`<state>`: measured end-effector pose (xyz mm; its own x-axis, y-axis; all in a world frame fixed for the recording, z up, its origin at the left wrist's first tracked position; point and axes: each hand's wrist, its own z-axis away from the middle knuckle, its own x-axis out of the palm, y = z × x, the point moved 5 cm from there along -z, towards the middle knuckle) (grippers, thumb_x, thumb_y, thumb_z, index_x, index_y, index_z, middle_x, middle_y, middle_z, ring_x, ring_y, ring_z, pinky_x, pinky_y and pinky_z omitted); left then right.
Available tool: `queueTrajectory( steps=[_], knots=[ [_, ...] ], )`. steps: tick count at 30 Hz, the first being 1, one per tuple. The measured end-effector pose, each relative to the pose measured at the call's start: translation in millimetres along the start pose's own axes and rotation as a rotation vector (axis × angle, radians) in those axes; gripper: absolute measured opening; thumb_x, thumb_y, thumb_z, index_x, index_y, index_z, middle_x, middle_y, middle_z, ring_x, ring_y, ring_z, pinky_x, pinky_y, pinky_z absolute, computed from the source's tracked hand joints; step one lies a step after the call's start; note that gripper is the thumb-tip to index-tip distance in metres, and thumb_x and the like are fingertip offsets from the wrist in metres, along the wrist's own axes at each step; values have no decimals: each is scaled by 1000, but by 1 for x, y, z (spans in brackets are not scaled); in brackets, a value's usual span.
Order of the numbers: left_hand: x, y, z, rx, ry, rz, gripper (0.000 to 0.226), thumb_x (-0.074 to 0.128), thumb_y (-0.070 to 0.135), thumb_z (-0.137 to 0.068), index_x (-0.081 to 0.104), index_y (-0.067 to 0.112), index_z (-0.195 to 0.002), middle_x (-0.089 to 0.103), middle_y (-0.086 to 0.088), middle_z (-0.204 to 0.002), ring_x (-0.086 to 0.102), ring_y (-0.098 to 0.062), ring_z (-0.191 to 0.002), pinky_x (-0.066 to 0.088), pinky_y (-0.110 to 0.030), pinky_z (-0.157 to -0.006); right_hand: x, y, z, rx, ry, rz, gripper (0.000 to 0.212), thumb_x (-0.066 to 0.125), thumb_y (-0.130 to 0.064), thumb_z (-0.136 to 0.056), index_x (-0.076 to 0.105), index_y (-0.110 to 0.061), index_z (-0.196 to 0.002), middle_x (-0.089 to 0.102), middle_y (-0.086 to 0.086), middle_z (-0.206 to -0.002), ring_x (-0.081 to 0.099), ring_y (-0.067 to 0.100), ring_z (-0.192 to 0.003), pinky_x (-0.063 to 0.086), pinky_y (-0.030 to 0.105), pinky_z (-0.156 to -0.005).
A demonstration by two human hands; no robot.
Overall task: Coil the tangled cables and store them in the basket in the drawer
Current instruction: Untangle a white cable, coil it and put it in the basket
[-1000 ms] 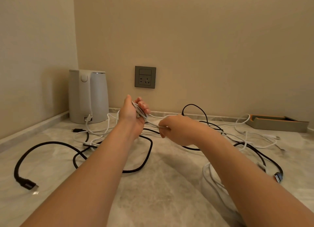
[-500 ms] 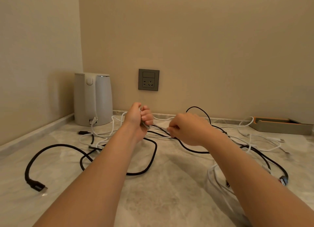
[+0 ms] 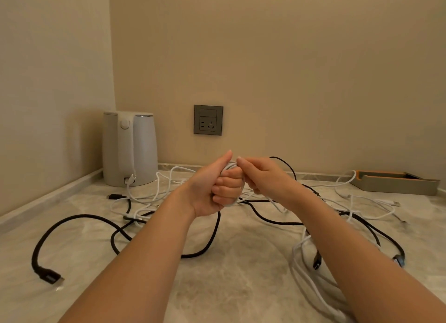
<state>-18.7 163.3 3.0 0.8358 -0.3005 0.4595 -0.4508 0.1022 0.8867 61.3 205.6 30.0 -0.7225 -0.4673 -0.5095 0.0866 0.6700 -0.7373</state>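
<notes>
As the left hand (image 3: 218,189) clasps the white cable (image 3: 230,203) loops, the right hand (image 3: 264,177) pinches it; black cables (image 3: 212,238) lie beneath.

Kettle (image 3: 130,148): you will find a white electric kettle upright in the far left corner of the countertop, handle side toward you.
Socket (image 3: 208,120): a grey plate on the back wall, just right of the kettle and above the counter, with pin holes in its lower half.
Tray (image 3: 395,181): a shallow grey tray with an orange rim, far right, against the back wall, well apart from the kettle.
Countertop (image 3: 241,286): pale marbled stone, with a low raised strip along both walls.
Walls (image 3: 289,57): plain beige.
</notes>
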Motion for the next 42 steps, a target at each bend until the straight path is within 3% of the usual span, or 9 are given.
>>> queueTrajectory(
  steps=[4,10,16,22,28,31,35,37,42],
  knots=[
    [6,1,0,17,-24,24,63,28,55,-92,38,18,-42,29,9,-32,27,1,-23,15,-11,-24,-1,-7,4,43,-73,-50,50,37,-26,-102,62,-28,-59,35,-13,-47,28,2,-43,22,16,-44],
    [4,4,-2,74,155,5,66,27,59,-95,34,18,-43,29,8,-35,27,-1,-25,17,-11,-25,-8,-10,-2,-138,186,374,44,45,-23,-99,45,-18,-55,38,-7,-50,33,6,-48,28,21,-52],
    [5,5,-5,108,297,27,63,32,59,-94,34,17,-47,29,7,-37,29,-2,-27,19,-10,-27,-9,-8,-1,-210,319,431,41,47,-21,-98,45,-15,-58,38,-9,-49,34,8,-47,28,18,-50],
    [-5,7,-6,197,465,43,53,33,48,-100,36,14,-60,35,5,-38,34,-4,-28,26,-12,-28,-8,-4,-1,-213,352,413,43,48,-21,-98,54,2,-63,45,8,-53,33,15,-50,27,21,-50],
    [-5,16,-4,446,674,-93,48,36,38,-102,50,5,-69,52,-2,-47,44,-9,-37,31,-17,-34,-5,-5,3,-207,511,315,43,47,-22,-98,55,-2,-61,46,1,-50,33,10,-48,26,22,-50],
    [-7,22,2,521,789,-325,50,31,37,-103,55,8,-69,58,-4,-59,53,-13,-51,42,-26,-51,-5,-7,4,-191,605,308,45,46,-22,-99,43,-15,-54,36,-7,-47,31,10,-45,24,21,-48],
    [1,20,1,597,851,-632,59,26,39,-103,53,10,-60,55,-1,-58,52,-7,-42,40,-23,-49,-18,-3,8,-142,756,195,43,45,-23,-99,49,-4,-61,36,-4,-49,30,12,-48,25,23,-48],
    [0,15,0,591,873,-645,60,24,41,-103,51,10,-59,52,-1,-55,49,-8,-35,38,-21,-44,-16,0,9,-116,750,176,44,45,-23,-99,52,0,-63,36,-3,-49,30,11,-48,25,22,-48],
    [-28,27,9,573,1058,-611,55,26,36,-103,48,13,-59,46,-1,-55,41,-18,-48,32,-29,-52,0,-2,0,-71,479,66,42,38,-20,-102,51,-11,-63,39,-4,-52,33,7,-48,31,27,-53]
  ],
)
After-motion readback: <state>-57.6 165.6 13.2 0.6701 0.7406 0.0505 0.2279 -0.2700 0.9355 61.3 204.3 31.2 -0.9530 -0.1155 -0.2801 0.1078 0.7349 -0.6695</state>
